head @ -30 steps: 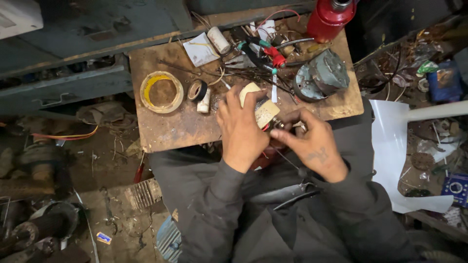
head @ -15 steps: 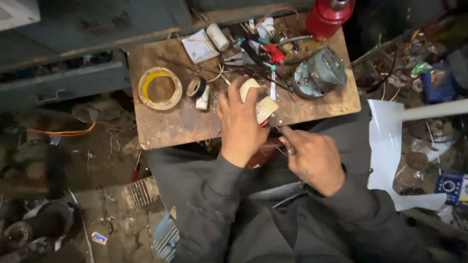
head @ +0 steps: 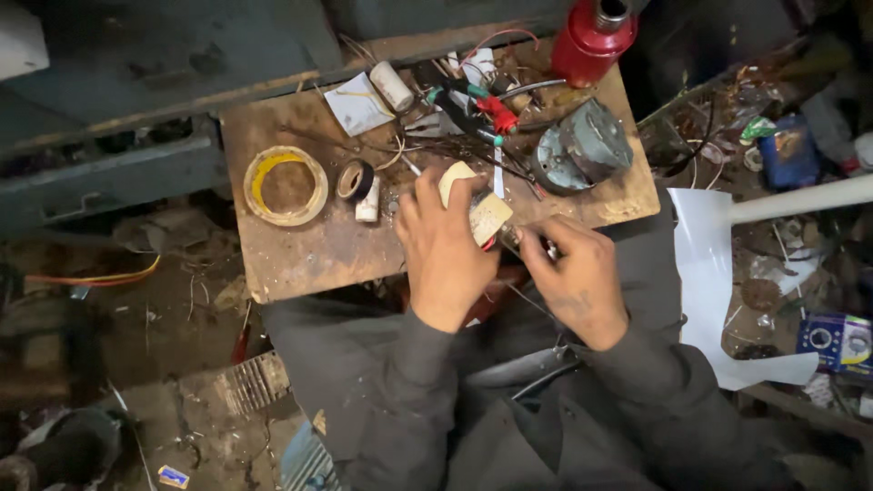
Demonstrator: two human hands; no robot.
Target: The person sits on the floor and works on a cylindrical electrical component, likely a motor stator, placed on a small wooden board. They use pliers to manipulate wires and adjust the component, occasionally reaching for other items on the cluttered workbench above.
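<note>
head view looks down on a small wooden board (head: 309, 259) laid across the person's lap. the left hand (head: 446, 250) sits at the board's near edge with its fingers closed around a cream block (head: 480, 207), which pokes out from under the fingertips toward 1 o'clock. the right hand (head: 577, 277) is just beside it at 3 o'clock, its thumb and forefinger pinched on a small metal part (head: 527, 241) that touches the block's lower corner; what the part is cannot be told. the two hands are close together, nearly touching at the block.

on the board, a wide roll of yellow tape (head: 285, 185) lies at 9 o'clock from the left hand, well apart from it. a small dark tape roll (head: 354, 179) and a short white tube (head: 368, 202) lie between that roll and the hand. at 12 o'clock from the hands there is a tangle of wires (head: 455, 123) with red-handled pliers (head: 496, 114) in it. a grey motor (head: 582, 145) stands at 1 o'clock, near the board's right edge, and a red cylinder (head: 593, 41) stands beyond it at the far edge. a folded white paper (head: 356, 103) lies at 11 o'clock. off the board at 3 o'clock, a white plastic chair (head: 718, 273) stands near the person's right sleeve.
</note>
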